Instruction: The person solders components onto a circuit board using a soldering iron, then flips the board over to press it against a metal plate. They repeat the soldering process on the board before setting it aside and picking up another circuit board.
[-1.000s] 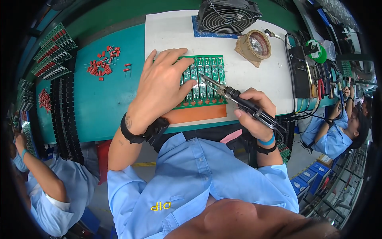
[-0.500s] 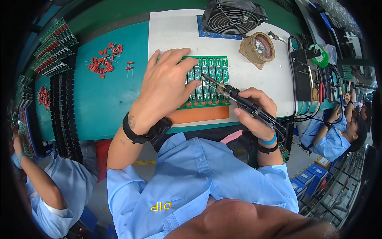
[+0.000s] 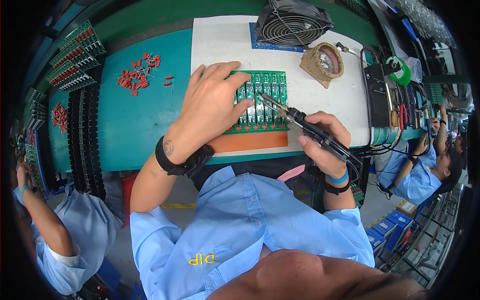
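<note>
- Green work mat: covers the bench surface and extends to the left of the working area.
- White sheet: lies over the mat, in front of the person and toward the right.
- Black fan: stands at the far side of the sheet, its round wire guard facing the person.
- Left hand: palm down, fingers loosely spread and thumb held apart; it rests over the left part of the circuit board panel, hiding that portion.
- The panel: lies on the white sheet directly before the person, its narrow green boards side by side.
- Right hand: pinches the black soldering tool between thumb and fingers.
- The soldering tool: slants up and left, tip over the middle of the panel, near the left thumb; contact with the panel cannot be determined.
- Brown pot: round, set on a squarish base, beyond the panel and to its right, near the fan.
- Orange strip: shows along the panel's near edge.
- Pile of red components: heaped on the mat, leads exposed.
- Two red components: lie between the pile and the left hand.
</note>
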A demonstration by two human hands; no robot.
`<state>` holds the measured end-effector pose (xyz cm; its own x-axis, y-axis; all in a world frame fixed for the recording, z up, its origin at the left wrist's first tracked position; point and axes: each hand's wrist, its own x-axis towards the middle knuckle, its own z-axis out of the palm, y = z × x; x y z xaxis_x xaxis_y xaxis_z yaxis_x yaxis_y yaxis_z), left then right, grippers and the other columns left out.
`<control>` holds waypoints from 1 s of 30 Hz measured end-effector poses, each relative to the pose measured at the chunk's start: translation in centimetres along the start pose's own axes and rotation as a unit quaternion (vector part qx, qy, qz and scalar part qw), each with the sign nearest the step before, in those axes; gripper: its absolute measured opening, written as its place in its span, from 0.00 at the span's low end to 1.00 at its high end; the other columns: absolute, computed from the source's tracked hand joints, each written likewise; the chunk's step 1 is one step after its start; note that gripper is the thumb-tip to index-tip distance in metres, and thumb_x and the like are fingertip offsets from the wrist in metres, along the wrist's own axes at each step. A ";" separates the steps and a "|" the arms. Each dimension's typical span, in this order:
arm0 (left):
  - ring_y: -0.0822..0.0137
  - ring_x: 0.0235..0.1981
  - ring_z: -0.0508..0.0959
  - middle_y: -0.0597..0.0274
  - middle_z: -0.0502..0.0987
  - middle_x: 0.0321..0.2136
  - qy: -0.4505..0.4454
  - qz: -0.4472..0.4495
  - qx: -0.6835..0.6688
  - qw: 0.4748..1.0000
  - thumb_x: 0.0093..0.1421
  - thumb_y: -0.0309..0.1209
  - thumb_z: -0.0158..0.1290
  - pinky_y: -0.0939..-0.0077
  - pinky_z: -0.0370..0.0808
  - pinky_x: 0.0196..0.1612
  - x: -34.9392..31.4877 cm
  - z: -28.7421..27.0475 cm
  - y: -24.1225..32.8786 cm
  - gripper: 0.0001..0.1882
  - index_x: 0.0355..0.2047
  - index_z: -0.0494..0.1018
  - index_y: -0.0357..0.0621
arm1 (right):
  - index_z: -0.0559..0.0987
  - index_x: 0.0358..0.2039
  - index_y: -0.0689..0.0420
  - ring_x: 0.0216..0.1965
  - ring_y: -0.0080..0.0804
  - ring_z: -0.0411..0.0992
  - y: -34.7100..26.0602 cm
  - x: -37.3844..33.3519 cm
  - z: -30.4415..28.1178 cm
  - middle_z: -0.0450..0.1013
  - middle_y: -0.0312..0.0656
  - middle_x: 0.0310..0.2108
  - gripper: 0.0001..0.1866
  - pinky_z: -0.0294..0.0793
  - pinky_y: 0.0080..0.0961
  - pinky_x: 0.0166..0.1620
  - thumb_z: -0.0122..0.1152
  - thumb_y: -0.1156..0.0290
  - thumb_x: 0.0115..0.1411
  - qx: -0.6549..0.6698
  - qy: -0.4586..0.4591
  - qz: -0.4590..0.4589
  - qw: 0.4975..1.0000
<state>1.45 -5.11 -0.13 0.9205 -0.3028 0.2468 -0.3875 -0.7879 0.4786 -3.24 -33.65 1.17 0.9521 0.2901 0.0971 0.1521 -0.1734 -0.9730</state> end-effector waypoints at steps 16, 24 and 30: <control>0.49 0.65 0.74 0.51 0.78 0.60 0.013 -0.002 0.031 0.999 0.54 0.35 0.72 0.39 0.63 0.70 -0.7 -1.0 -0.3 0.24 0.51 0.82 0.44 | 0.79 0.52 0.65 0.42 0.23 0.78 0.9 0.9 1.3 0.81 0.42 0.42 0.21 0.77 0.22 0.47 0.73 0.82 0.59 0.025 -0.018 0.022 0.999; 0.50 0.65 0.74 0.51 0.78 0.59 0.015 -0.009 0.027 0.999 0.54 0.35 0.72 0.41 0.64 0.70 -0.7 -0.9 -0.4 0.24 0.50 0.82 0.45 | 0.78 0.52 0.66 0.39 0.23 0.79 0.9 1.4 1.4 0.80 0.41 0.39 0.21 0.78 0.22 0.45 0.73 0.81 0.58 -0.008 -0.022 0.000 1.000; 0.50 0.64 0.74 0.51 0.79 0.59 0.017 -0.006 0.018 1.000 0.53 0.34 0.72 0.42 0.64 0.70 -0.7 -0.9 -0.5 0.24 0.50 0.82 0.44 | 0.79 0.51 0.66 0.39 0.23 0.78 0.5 1.4 1.5 0.80 0.41 0.39 0.21 0.78 0.21 0.44 0.73 0.82 0.57 -0.021 -0.023 0.006 1.000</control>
<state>0.96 -4.02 0.16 0.9222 -0.2757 0.2711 -0.3747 -0.8105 0.4503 -2.25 -31.93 0.54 0.9411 0.3296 0.0749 0.1525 -0.2161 -0.9644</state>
